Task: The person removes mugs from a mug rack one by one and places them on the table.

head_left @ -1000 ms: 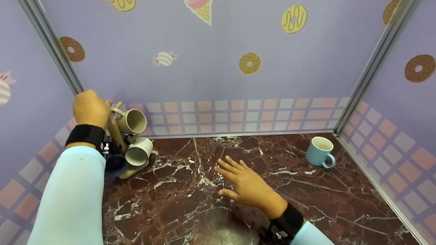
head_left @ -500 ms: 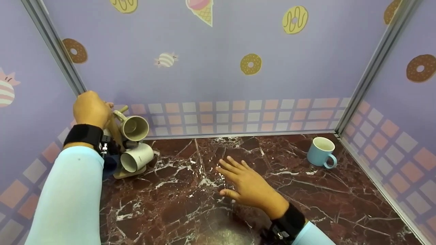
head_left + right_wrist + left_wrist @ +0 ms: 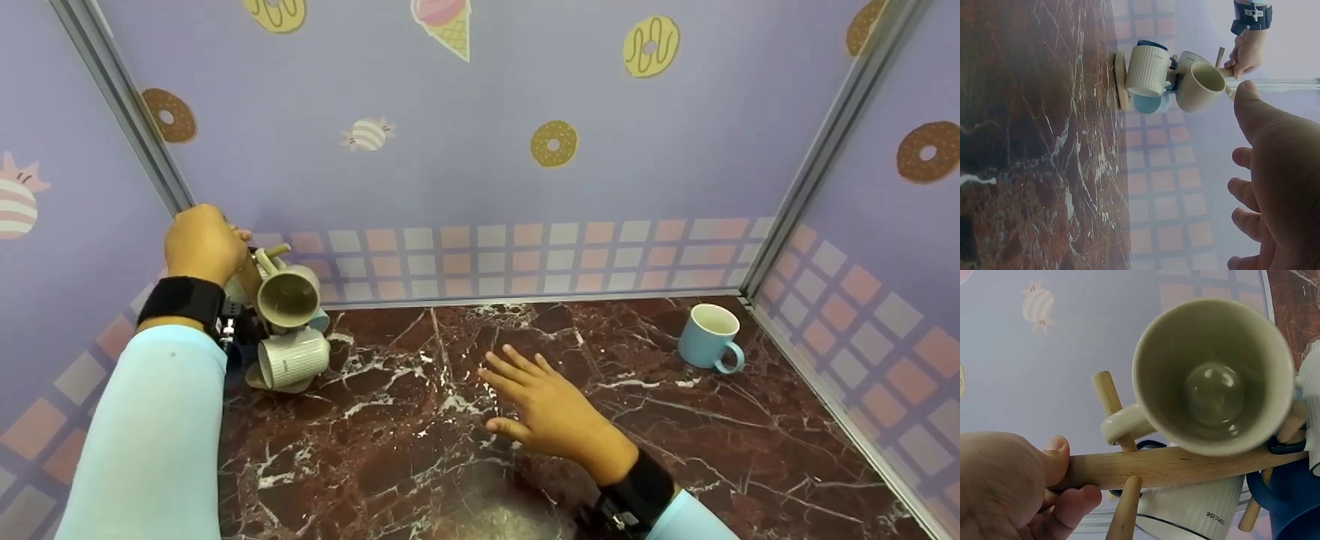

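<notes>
At the back left, my left hand grips the top of the wooden post of a mug tree, thumb and fingers around it. Several mugs hang from its pegs. A beige mug hangs by its handle on an upper peg, mouth facing me. Below it is a white ribbed mug, lying sideways. The left wrist view also shows a dark blue mug and a white mug with a dark rim. A light blue mug is partly hidden behind. My right hand holds nothing, fingers spread above the tabletop.
A separate light blue mug stands upright at the right rear, handle toward the right front. The dark red marbled tabletop is bounded by patterned lilac walls at the back and both sides.
The mug tree has turned under my left hand. The white ribbed mug has swung forward and left, the beige mug's mouth now faces me, and a light blue mug shows behind. My right hand stays put.
</notes>
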### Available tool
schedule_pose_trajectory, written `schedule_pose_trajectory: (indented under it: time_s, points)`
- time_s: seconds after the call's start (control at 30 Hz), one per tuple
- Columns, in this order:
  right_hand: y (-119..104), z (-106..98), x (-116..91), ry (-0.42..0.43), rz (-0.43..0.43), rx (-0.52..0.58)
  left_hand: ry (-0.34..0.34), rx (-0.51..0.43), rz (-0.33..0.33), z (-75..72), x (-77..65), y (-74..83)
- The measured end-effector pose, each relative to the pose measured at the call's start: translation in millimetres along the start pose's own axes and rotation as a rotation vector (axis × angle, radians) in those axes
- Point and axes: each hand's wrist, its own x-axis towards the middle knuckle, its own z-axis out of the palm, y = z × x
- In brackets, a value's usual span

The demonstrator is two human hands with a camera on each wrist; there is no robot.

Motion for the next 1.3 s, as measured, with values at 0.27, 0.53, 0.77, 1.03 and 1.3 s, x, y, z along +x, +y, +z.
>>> schedule_pose_trajectory:
  time_s: [0.27,0.53,0.77,1.03,1.3]
  points:
    - [0.5,-1.0,-0.4,0.001,-0.001,0.013,-0.033,-0.019,-0.001,-0.4,3.2,-4.5]
    - [1.4,-0.3,0.3,0.008,-0.013,0.009,-0.033,-0.051,0.054,-0.3,1.4,-9.4]
    - [2.0,-0.3,0.2,0.007,0.001,0.019,-0.015,-0.141,0.016,1.6,-3.5,-5.7]
    - [-2.7,1.4,-0.1,-0.01,-0.017,0.017,0.054,-0.18,-0.158,10.3,-7.4,5.2]
    - [-3.8,2.0,-0.5,-0.026,-0.018,0.02,0.102,-0.155,-0.193,13.1,-0.9,11.7]
